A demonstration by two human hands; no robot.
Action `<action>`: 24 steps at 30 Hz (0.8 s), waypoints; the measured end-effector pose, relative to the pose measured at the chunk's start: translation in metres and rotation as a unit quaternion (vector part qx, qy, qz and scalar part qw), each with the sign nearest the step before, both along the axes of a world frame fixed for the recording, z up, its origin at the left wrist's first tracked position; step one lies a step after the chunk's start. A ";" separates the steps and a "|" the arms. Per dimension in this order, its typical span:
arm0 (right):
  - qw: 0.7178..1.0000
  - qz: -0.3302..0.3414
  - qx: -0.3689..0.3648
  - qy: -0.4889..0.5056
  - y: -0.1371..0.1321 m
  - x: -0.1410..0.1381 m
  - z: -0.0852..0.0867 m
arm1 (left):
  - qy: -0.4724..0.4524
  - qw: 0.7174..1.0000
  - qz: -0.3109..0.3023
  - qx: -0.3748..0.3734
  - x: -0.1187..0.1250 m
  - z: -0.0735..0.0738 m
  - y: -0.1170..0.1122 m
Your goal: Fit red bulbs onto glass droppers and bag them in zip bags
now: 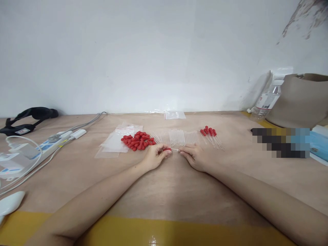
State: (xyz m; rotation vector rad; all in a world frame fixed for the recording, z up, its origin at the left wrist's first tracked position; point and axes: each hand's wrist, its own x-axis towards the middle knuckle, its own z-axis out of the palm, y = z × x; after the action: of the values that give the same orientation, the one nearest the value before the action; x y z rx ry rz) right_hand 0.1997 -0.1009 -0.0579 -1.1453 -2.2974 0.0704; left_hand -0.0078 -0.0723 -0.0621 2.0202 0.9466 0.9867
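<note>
My left hand (155,156) pinches a small red rubber bulb (167,149) at its fingertips. My right hand (195,156) pinches a thin clear glass tube (176,150) that meets the bulb between the two hands. Both hands rest on the brown table (164,191). Just beyond the left hand lies a pile of several red bulbs (138,140). Beyond the hands runs a row of several clear glass tubes (176,137). To their right lie several droppers with red bulbs fitted (211,136).
Clear plastic bags (115,143) lie left of the bulbs, another bag (174,115) by the wall. A power strip with cables (48,145) and black strap (30,116) sit far left. A plastic bottle (268,100) and cardboard box (299,100) stand at right.
</note>
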 end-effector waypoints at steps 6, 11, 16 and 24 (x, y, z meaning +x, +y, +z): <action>0.992 -0.006 0.062 -0.106 -0.002 0.007 0.011 | 0.108 0.990 0.005 0.087 0.001 0.013 -0.011; 0.990 -0.009 0.080 -0.119 -0.005 0.005 0.010 | 0.128 0.984 0.009 0.121 0.002 0.016 -0.012; 0.996 0.016 0.028 -0.083 -0.006 0.000 0.009 | 0.126 0.983 -0.015 0.134 0.002 0.013 -0.012; 0.997 0.021 -0.034 -0.063 -0.006 -0.009 0.013 | 0.135 0.980 -0.032 0.140 0.003 0.011 -0.013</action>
State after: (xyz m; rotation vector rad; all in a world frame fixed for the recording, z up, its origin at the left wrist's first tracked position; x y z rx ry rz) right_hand 0.1909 -0.1074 -0.0448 -1.1651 -2.4470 0.0953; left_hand -0.0050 -0.0852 -0.0511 2.4533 0.9156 0.8624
